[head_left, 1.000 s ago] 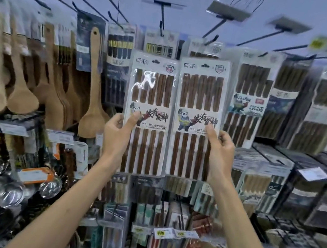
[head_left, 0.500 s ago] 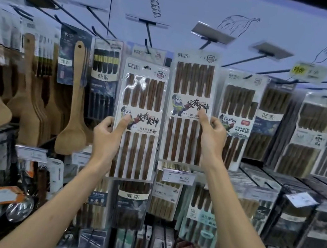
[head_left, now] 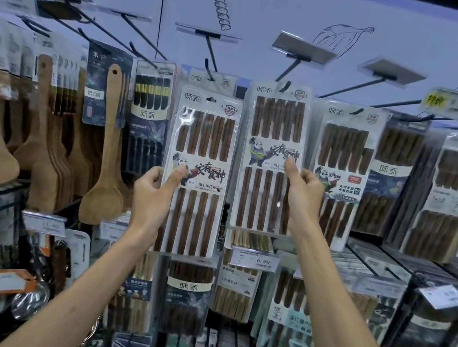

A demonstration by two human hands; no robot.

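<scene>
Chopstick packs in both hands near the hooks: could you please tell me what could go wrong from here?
The right hand pinches only the edge of the right pack; if its hole misses the hook, it could drop. The left hand holds the left pack by a thumb grip that could slip.

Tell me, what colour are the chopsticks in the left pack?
Dark reddish brown chopsticks on a white pack; the head view shows it best.
</scene>
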